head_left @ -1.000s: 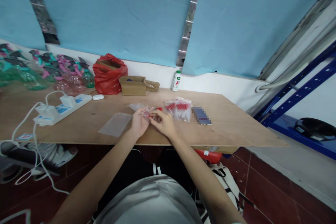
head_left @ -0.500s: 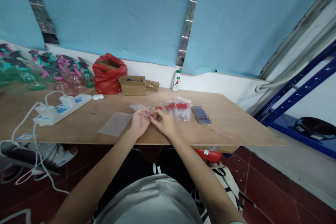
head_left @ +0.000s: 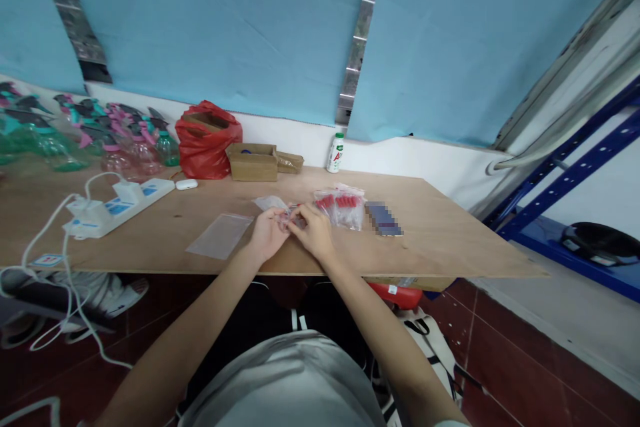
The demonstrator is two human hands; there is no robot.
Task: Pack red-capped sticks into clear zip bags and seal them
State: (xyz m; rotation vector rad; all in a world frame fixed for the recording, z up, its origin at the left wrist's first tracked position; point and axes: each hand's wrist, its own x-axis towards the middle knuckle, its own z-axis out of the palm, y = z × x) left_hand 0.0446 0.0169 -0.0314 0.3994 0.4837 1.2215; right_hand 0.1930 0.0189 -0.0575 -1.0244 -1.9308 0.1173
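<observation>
- From where I stand, the person's two hands are nearest, together over the wooden table (head_left: 440, 240), to the left of the filled bags (head_left: 349, 217) and a little closer to the person.
- The left hand (head_left: 266, 238) is curled, its fingertips closed on a small clear-and-red item (head_left: 283, 221); the right hand (head_left: 316, 235) pinches at it from the other side with thumb and fingers.
- That item lies left of the filled bags, right of the left palm and left of the right palm; neither hand is plainly nearer. I can't tell its long axis, as fingers cover most of it.
- Well left of the filled bags lies a flat clear bag (head_left: 221, 237), its long axis slanting from near left to far right; the left hand is nearer to it.
- The right hand is nearer to the filled bags themselves, which show red pieces (head_left: 347, 202) inside.
- Just right of the filled bags rests a phone (head_left: 383, 219).
- Behind the filled bags a white bottle (head_left: 336, 155) stands upright, with a cardboard box (head_left: 253, 167) farther left.
</observation>
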